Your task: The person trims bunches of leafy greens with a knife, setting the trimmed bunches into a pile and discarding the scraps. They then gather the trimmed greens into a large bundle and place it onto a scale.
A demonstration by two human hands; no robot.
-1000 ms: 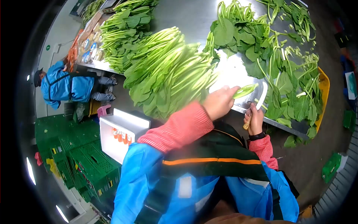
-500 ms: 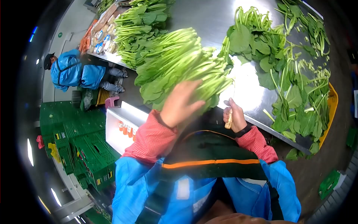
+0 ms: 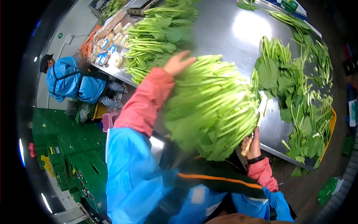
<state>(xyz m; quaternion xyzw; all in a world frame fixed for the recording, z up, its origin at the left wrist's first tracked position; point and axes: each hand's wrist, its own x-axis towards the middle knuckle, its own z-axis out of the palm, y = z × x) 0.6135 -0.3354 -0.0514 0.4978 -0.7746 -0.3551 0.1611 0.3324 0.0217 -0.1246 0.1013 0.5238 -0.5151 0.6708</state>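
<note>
A fanned heap of leafy greens (image 3: 220, 100) lies at the near edge of the metal table, its pale stems toward the right and its leaves toward me. My left hand (image 3: 179, 63) is open at the far left corner of this heap, fingers stretched along its upper edge. My right hand (image 3: 253, 146) is closed around the wooden handle of a knife (image 3: 262, 106). The knife's blade points away from me, right beside the cut stem ends.
More bundled greens (image 3: 156, 41) lie at the far left, beside wrapped packages (image 3: 112, 50). Loose leaves and trimmings (image 3: 298, 104) cover the right of the metal table (image 3: 209, 28), above a yellow crate (image 3: 329, 130). Green crates (image 3: 82, 156) and a person in blue (image 3: 71, 78) are at left.
My left hand has reached forward to the heap's far side. The knife has moved up to the stem ends. The heap is nearer me and farther right, as the view has shifted too.
</note>
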